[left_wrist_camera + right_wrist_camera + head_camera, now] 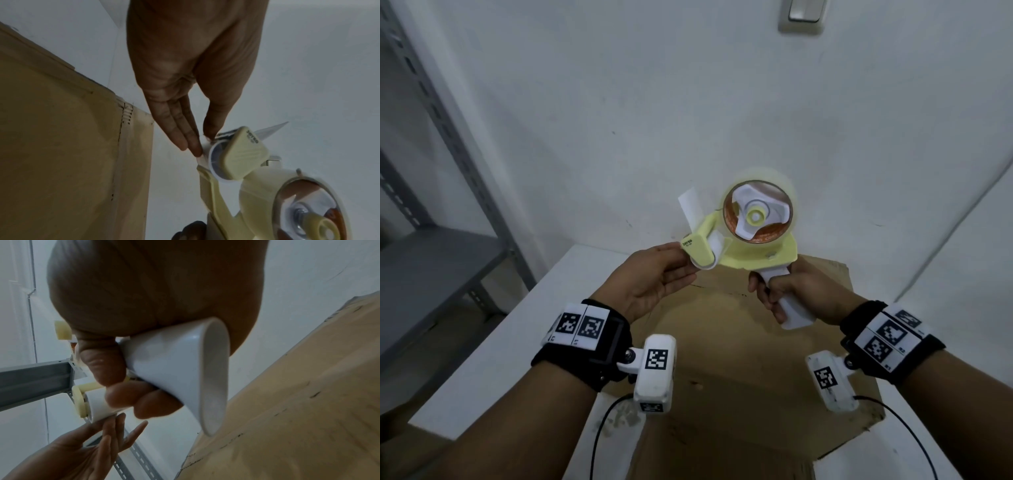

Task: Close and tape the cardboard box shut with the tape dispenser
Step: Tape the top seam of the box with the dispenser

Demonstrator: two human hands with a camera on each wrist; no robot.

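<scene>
The head view shows one pale yellow tape dispenser (pixel 750 240) held in the air above one cardboard box (pixel 726 359), which sits on a white bench (pixel 524 329) pushed up against a white wall (pixel 688 102). The right hand (pixel 801 291) has its grip clamped round the dispenser's white handle (pixel 791 305), fingers curled fully about it. The left hand (pixel 650 277) reaches to the dispenser's front end, where a white roller (pixel 710 255) sits beside a yellow guard. Only the left wrist view shows that contact closely: the thumb and straight fingertips (pixel 193 146) pinch the loose end of the tape (pixel 202 158) at the roller, so this grip is closed on the tape end. Only the right wrist view shows the handle's hollow oval butt end (pixel 213 374) and the curled fingers (pixel 141 400) under it, with the left hand's fingers spread below. One roll of clear tape (pixel 760 212) sits on the dispenser's hub. The box's top flaps lie flat; its far edge stands just short of the wall, and its right edge overhangs toward a strip of bare bench. To the left, a grey metal shelf rack (pixel 431 205) stands off the bench's left edge, with open air between. A light switch (pixel 804 15) is on the wall above.
</scene>
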